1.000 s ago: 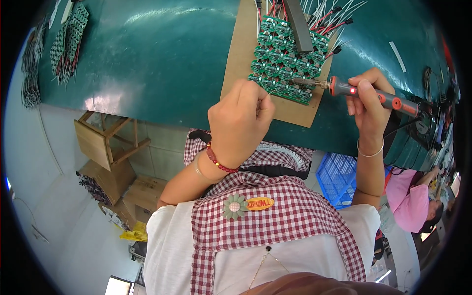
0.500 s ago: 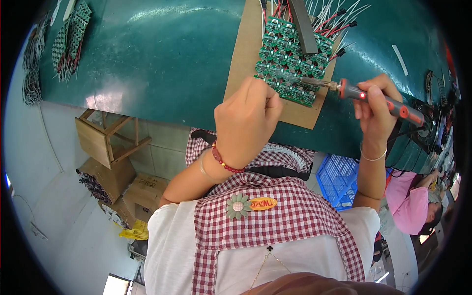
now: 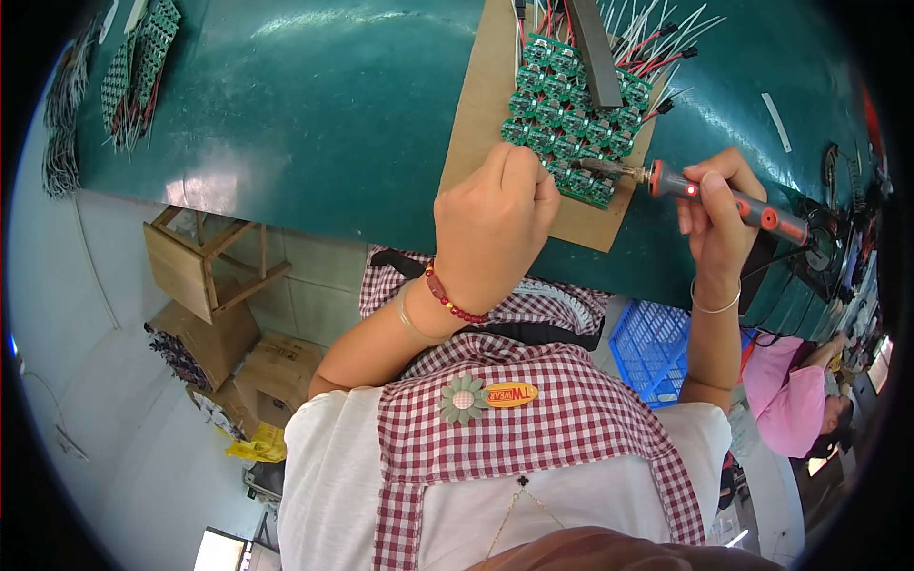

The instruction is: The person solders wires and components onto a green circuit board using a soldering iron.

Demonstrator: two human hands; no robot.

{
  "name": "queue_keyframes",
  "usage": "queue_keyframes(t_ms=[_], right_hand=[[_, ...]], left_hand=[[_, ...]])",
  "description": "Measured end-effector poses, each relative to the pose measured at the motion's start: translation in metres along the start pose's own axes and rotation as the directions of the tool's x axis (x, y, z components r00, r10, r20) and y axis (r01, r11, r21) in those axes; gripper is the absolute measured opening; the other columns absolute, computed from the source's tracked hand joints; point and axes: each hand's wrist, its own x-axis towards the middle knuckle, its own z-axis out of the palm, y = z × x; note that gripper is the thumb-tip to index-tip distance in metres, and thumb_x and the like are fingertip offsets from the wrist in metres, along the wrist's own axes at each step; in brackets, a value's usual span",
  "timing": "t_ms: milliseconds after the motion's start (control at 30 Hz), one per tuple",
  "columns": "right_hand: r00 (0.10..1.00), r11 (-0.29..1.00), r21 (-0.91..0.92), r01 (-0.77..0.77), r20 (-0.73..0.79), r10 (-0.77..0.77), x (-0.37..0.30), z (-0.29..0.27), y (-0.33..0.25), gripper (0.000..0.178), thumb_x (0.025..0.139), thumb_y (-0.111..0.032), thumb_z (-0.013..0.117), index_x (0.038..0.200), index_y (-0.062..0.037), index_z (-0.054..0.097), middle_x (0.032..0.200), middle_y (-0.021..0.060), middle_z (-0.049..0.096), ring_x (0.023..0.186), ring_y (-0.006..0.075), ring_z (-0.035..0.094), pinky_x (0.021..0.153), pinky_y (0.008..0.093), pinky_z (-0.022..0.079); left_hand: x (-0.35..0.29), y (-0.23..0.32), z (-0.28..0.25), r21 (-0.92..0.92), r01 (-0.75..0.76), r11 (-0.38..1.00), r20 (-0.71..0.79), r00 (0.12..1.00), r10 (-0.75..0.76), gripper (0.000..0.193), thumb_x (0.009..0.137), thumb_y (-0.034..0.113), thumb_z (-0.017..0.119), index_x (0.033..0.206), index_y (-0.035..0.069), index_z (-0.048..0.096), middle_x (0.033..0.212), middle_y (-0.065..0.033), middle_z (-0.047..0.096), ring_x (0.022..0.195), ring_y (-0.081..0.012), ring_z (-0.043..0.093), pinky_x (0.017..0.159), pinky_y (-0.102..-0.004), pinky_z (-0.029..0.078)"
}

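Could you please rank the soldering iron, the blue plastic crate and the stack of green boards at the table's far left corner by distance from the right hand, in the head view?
From the right hand:
1. Soldering iron, held in that hand, tip toward the green board panel.
2. Blue plastic crate, below the table edge, beside the right forearm.
3. Stack of green boards, far left corner of the table.

Left hand [image 3: 495,224]: fist-like, knuckles up, fingers curled downward, forearm bent in from below. Right hand [image 3: 714,214]: fingers wrapped in a closed grip, wrist raised, forearm upright.
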Motion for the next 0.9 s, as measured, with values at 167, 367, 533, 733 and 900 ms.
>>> queue_keyframes(t_ms=[167,367,533,733,900], right_hand=[[0.999,0.999,0.031,0.039,0.001,-0.039,-0.001,-0.002,-0.004,0.019,0.087,-0.01,0.055,0.078,0.0063,0.057,0.059,0.0048,0.051,0.041,0.0046,0.038,0.039,0.0218,0.037],[0.996,0.996,-0.009,0.088,0.015,-0.088,0.006,0.004,-0.014,0.019,0.087,-0.01,0.055,0.079,0.0067,0.057,0.058,0.0052,0.051,0.041,0.0054,0.039,0.039,0.0217,0.037],[0.999,0.999,-0.037,0.04,0.037,-0.038,0.009,0.018,-0.009,0.019,0.088,-0.011,0.057,0.08,0.0063,0.058,0.059,0.0056,0.053,0.042,0.0057,0.042,0.039,0.0215,0.036],[0.999,0.999,-0.049,0.023,0.047,-0.02,0.009,0.02,-0.002,0.019,0.088,-0.011,0.056,0.079,0.0063,0.058,0.059,0.0059,0.053,0.042,0.0062,0.043,0.039,0.0214,0.036],[0.998,0.999,-0.025,0.032,0.051,-0.031,0.011,0.017,-0.003,0.018,0.087,-0.01,0.056,0.08,0.0067,0.058,0.059,0.0061,0.053,0.042,0.0067,0.043,0.039,0.0215,0.036]], left_hand=[[0.0,0.003,-0.011,-0.03,0.051,0.998,0.008,0.999,-0.051,0.017,0.073,0.001,0.069,0.073,0.004,0.052,0.063,-0.0049,0.055,0.049,-0.0144,0.054,0.045,-0.026,0.042],[0.002,-0.005,-0.019,-0.004,0.056,0.998,-0.015,0.998,-0.056,0.016,0.075,0.001,0.068,0.073,0.004,0.052,0.062,-0.0056,0.054,0.048,-0.014,0.052,0.045,-0.026,0.042],[0.003,-0.006,-0.016,0.021,0.047,0.999,-0.025,0.999,-0.046,0.017,0.074,0.001,0.068,0.072,0.004,0.052,0.061,-0.0051,0.054,0.048,-0.0148,0.052,0.044,-0.0268,0.042],[0.004,-0.007,-0.015,0.034,0.046,0.998,-0.024,0.999,-0.045,0.017,0.073,0.001,0.068,0.071,0.005,0.051,0.061,-0.005,0.055,0.048,-0.0155,0.054,0.044,-0.0272,0.042],[0.004,-0.009,-0.013,0.042,0.045,0.998,0.001,0.999,-0.046,0.018,0.074,0.006,0.067,0.075,0.006,0.049,0.066,-0.007,0.055,0.051,-0.025,0.056,0.044,-0.0334,0.044]])
